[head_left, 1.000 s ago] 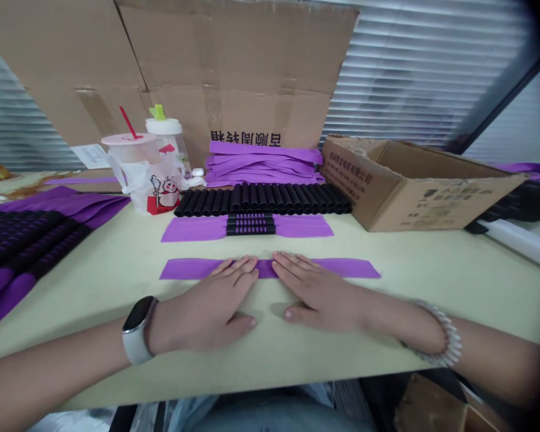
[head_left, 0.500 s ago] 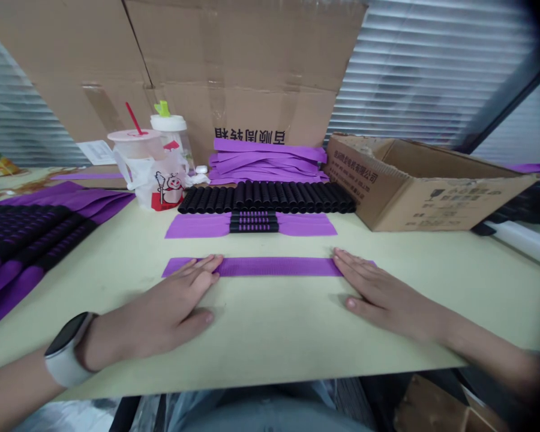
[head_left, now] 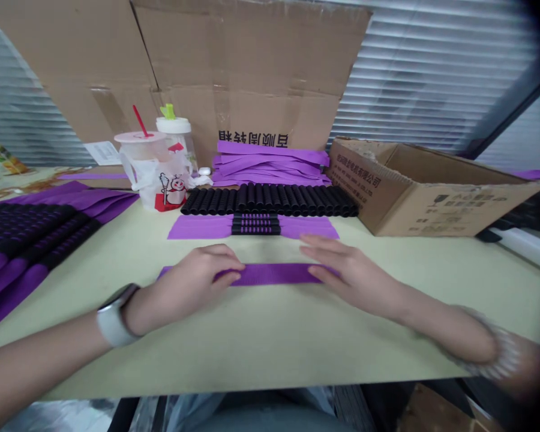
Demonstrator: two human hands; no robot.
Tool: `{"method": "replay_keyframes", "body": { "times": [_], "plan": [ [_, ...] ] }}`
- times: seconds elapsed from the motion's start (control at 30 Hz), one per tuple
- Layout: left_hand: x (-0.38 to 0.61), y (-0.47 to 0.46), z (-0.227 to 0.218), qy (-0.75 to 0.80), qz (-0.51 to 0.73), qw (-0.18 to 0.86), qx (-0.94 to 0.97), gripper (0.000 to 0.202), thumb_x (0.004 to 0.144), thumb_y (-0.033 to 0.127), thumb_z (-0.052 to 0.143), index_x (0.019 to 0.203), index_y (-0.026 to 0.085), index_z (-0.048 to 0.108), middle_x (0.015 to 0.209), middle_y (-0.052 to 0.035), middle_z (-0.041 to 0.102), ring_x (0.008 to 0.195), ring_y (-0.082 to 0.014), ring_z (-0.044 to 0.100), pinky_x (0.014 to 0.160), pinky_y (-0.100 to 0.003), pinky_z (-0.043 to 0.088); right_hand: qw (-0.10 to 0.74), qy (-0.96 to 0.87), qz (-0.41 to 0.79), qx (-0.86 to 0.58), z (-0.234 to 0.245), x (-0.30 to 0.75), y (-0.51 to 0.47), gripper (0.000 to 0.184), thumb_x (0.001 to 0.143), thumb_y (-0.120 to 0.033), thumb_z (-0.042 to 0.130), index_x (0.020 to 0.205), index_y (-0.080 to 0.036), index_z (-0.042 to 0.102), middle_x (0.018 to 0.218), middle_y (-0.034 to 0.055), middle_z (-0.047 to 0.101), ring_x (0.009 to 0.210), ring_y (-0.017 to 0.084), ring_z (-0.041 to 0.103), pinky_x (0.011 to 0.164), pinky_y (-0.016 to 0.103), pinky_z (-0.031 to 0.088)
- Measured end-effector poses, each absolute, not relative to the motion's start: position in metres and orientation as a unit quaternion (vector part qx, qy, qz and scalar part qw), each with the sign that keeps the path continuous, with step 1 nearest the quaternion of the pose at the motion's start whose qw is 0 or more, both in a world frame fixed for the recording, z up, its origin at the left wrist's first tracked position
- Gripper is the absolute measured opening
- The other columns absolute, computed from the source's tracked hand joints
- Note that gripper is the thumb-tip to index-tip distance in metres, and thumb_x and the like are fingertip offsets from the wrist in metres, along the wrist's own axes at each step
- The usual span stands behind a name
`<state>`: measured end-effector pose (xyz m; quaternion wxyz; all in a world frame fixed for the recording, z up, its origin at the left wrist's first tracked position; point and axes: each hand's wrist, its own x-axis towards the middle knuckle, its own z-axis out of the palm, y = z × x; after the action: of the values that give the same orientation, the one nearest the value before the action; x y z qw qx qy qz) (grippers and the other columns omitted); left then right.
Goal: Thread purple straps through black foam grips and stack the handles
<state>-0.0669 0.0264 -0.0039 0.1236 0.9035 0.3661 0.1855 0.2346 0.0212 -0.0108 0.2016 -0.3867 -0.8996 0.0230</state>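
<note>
Pale yellow-green work surface [head_left: 270, 351], backed by corrugated cardboard sheeting [head_left: 247, 54]. Row of ribbed black tubes [head_left: 270, 200]. Woven purple strap [head_left: 274, 275], lying flat nearer the edge. Left hand [head_left: 193, 279] and right hand [head_left: 348, 276], drawn inward since the earlier view; fingers [head_left: 220, 255] half-curled at the strap, grip unclear.

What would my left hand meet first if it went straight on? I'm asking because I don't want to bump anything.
Probably the right hand's fingers, just past the purple strip under the left hand, though depth is hard to judge from this view.
</note>
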Motion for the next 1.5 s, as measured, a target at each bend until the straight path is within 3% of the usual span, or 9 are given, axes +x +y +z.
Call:
{"method": "replay_keyframes", "body": {
  "times": [0.07,0.13,0.23,0.47,0.63,1.07,1.3,1.5],
  "plan": [
    [-0.05,0.032,-0.01,0.363,0.174,0.128,0.906,0.021,0.091,0.023,0.054,0.101,0.019,0.071,0.095,-0.005,0.068,0.086,-0.0179,0.064,0.081,-0.031,0.052,0.206,-0.916,0.064,-0.338,-0.011,0.205,0.03,0.032,0.097,-0.018,0.04,0.101,-0.019,0.072,0.11,0.0083,0.067,0.1,0.021,0.063,0.089,0.037,0.053],
    [-0.04,0.035,-0.017,0.365,0.16,0.128,0.908,0.019,0.089,0.024,0.058,0.101,0.018,0.071,0.095,-0.0053,0.068,0.087,-0.0187,0.063,0.082,-0.032,0.051,0.189,-0.922,0.08,-0.328,-0.016,0.183,0.038,0.022,0.093,-0.015,0.051,0.093,-0.018,0.072,0.093,0.0067,0.068,0.086,0.02,0.063,0.08,0.035,0.054],
    [-0.036,0.035,-0.023,0.37,0.157,0.124,0.907,0.017,0.09,0.023,0.057,0.1,0.018,0.07,0.095,-0.0052,0.065,0.09,-0.0194,0.061,0.083,-0.032,0.05,0.157,-0.926,0.098,-0.329,-0.026,0.17,0.047,0.007,0.086,-0.015,0.066,0.09,-0.016,0.072,0.084,0.0055,0.063,0.083,0.019,0.059,0.078,0.034,0.051],
    [-0.042,0.029,-0.028,0.376,0.19,0.155,0.893,0.026,0.092,0.016,0.048,0.109,0.02,0.067,0.095,-0.0039,0.06,0.092,-0.0169,0.058,0.088,-0.031,0.048,0.197,-0.9,0.156,-0.357,-0.034,0.183,0.043,0.014,0.084,-0.007,0.067,0.093,-0.014,0.073,0.087,0.0053,0.059,0.083,0.018,0.056,0.076,0.032,0.047],
    [-0.051,0.026,-0.032,0.416,0.192,0.14,0.878,0.025,0.091,0.019,0.051,0.111,0.018,0.067,0.101,-0.0055,0.06,0.097,-0.019,0.057,0.092,-0.034,0.047,0.19,-0.885,0.161,-0.393,-0.032,0.212,0.039,0.02,0.083,-0.006,0.065,0.097,-0.018,0.074,0.091,0.0049,0.061,0.084,0.018,0.058,0.078,0.032,0.048],
    [-0.133,0.011,-0.034,0.467,0.186,0.083,0.86,0.03,0.093,0.036,0.047,0.109,0.021,0.067,0.107,-0.0059,0.064,0.097,-0.0218,0.061,0.087,-0.034,0.05,0.202,-0.85,0.061,-0.483,-0.044,0.339,0.024,0.024,0.091,-0.029,0.051,0.09,-0.022,0.074,0.099,0.0065,0.066,0.088,0.023,0.065,0.077,0.038,0.055],
    [-0.177,0.008,-0.034,0.475,0.176,0.067,0.86,0.025,0.089,0.038,0.054,0.107,0.028,0.068,0.111,-0.0009,0.068,0.101,-0.0227,0.063,0.089,-0.031,0.05,0.178,-0.873,0.004,-0.454,-0.034,0.34,0.025,0.024,0.09,-0.031,0.053,0.09,-0.022,0.075,0.095,0.0053,0.07,0.084,0.023,0.066,0.076,0.04,0.056],
    [-0.173,0.015,-0.033,0.485,0.186,0.053,0.853,0.028,0.09,0.04,0.054,0.106,0.024,0.069,0.108,-0.005,0.067,0.098,-0.0231,0.063,0.085,-0.034,0.052,0.191,-0.896,-0.039,-0.399,-0.025,0.307,0.026,0.026,0.094,-0.029,0.051,0.095,-0.018,0.074,0.099,0.009,0.068,0.09,0.025,0.064,0.08,0.042,0.054]
  ]
}}
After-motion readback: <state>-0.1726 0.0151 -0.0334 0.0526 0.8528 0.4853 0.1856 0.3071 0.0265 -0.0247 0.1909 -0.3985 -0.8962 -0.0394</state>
